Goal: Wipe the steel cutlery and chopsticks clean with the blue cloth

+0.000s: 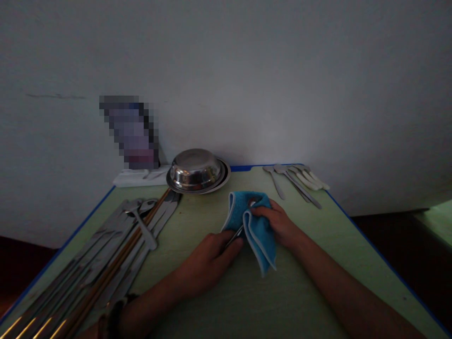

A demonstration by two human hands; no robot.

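Observation:
Over the middle of the table, my left hand (212, 259) is closed around the handle of a metal spoon (234, 237). My right hand (278, 220) grips a blue cloth (262, 247) with pale edging, folded about the spoon's far end. A bit of shiny metal shows between the folds near my right fingers; the cloth hides most of that end. The cloth's lower corners hang down above the tabletop.
Knives, chopsticks (122, 256) and other metal cutlery lie along the left side, with a spoon (144, 228) across them. An upturned steel bowl (196, 169) sits at the back. Several spoons (296, 186) lie back right. A blurred-out upright object (132, 134) stands against the wall.

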